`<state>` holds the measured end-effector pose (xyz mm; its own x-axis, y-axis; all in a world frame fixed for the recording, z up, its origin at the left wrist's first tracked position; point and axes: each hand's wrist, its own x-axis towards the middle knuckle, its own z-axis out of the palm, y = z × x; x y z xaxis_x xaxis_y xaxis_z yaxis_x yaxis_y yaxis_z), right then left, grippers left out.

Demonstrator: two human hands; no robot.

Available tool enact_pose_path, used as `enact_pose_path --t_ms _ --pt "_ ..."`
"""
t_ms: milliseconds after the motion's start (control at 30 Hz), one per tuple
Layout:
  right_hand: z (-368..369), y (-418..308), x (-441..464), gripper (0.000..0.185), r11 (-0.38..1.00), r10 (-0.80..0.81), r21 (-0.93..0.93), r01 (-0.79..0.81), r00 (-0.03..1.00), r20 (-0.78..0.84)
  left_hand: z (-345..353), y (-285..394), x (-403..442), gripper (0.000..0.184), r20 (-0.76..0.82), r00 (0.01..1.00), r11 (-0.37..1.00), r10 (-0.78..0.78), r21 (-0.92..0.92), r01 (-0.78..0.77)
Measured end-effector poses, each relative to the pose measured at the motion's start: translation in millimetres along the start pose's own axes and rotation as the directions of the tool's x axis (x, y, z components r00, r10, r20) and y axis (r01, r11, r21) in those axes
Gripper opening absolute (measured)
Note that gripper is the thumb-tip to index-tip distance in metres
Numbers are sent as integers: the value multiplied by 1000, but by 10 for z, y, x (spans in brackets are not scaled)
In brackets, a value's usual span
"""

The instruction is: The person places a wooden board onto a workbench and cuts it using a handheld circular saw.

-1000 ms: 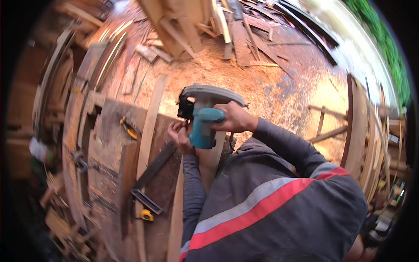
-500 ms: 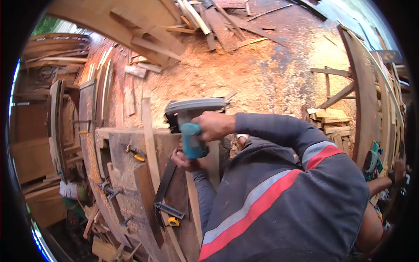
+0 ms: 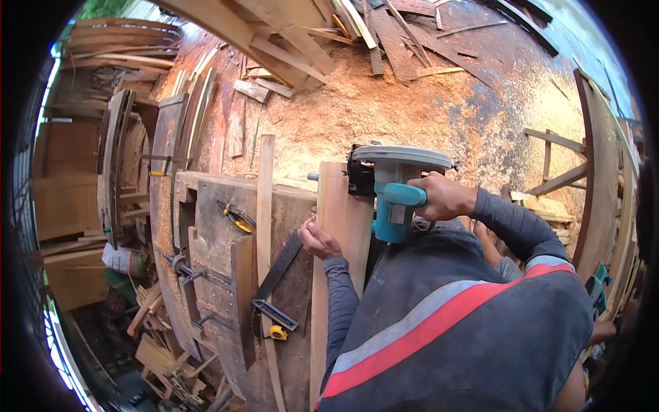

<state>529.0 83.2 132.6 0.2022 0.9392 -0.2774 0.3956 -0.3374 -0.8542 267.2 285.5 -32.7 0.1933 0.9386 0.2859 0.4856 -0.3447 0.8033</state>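
Observation:
My right hand (image 3: 439, 194) grips the handle of a teal and grey circular saw (image 3: 393, 206), held at the far end of a pale wooden board (image 3: 336, 226). Whether the saw's base touches the board I cannot tell. My left hand (image 3: 319, 240) is at the board's left edge with its fingers curled in; what they hold, if anything, is too small to make out. Left of that hand, a black try square (image 3: 281, 264) lies across a narrow wooden strip (image 3: 265, 199). A yellow tape measure (image 3: 277, 332) lies near the square's stock, and yellow-black pliers (image 3: 239, 217) rest farther left.
The thick wooden workbench (image 3: 220, 275) carries metal clamps (image 3: 184, 268) at its left side. Sawdust (image 3: 412, 103) and wood offcuts cover the ground beyond. Long planks (image 3: 604, 185) lean at the right, where another person's arm (image 3: 603, 332) is near a green tool (image 3: 600, 288).
The view has shifted, and the saw has moved right, away from my left hand. My left hand has come off the saw's side to the board's edge, and the pale board shows more fully.

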Motion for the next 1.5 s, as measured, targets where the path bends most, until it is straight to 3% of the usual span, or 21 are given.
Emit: enact_pose_path --t_ms 100,200,267,300,367,400,433,467,567,700,800,867,1000,1067,1100,1167,1500 --pt "-15 3 -104 30 1000 17 18 -17 999 29 85 26 3 32 6 997 997 -72 5 72" --pt "4 -78 -178 28 999 27 27 -25 999 -44 299 87 221 34 91 991 994 -101 -22 104" --pt "-10 -61 -229 27 999 -39 12 40 998 -44 539 250 456 33 170 976 971 -136 -174 166" --pt "-5 -27 -244 27 996 -75 44 77 996 -39 759 136 586 32 90 993 980 -76 -179 92" --pt "40 25 -280 27 990 -112 73 118 991 -79 971 233 765 37 64 996 992 -58 -112 65" --pt "93 66 -277 28 993 -112 18 114 988 -111 1034 197 810 46 121 983 987 -138 -66 147" --pt "148 105 -260 30 996 -81 -33 77 991 -110 1062 158 860 55 141 984 993 -108 72 98" --pt "143 69 -284 30 999 -39 -16 37 994 -104 1042 235 870 62 207 964 982 -168 125 144" --pt "186 74 -322 30 999 3 32 0 994 -109 956 502 839 68 289 916 960 -279 91 264" --pt "255 114 -337 32 998 -44 37 50 988 -145 1031 278 958 69 330 902 960 -278 96 261" --pt "257 99 -354 29 998 -31 47 38 991 -129 1078 132 1064 67 403 860 949 -313 178 262" --pt "233 57 -376 26 999 -13 48 19 993 -119 1226 -236 1199 62 625 703 877 -339 -60 477" --pt "262 87 -367 26 997 -40 62 48 990 -133 1313 -304 1206 56 564 769 923 -301 -29 383" --pt "260 69 -371 26 998 -39 46 46 990 -138 1088 321 1019 44 463 876 982 -133 -57 179" --pt "253 58 -368 26 998 -38 44 45 989 -143 1113 267 1031 44 458 879 981 -134 -63 183" --pt "246 59 -367 25 998 -30 43 36 991 -131 1157 76 1057 34 499 865 969 57 -237 73" --pt "257 92 -336 27 998 -24 54 30 993 -118 1184 -208 1167 29 612 791 940 23 -283 192"
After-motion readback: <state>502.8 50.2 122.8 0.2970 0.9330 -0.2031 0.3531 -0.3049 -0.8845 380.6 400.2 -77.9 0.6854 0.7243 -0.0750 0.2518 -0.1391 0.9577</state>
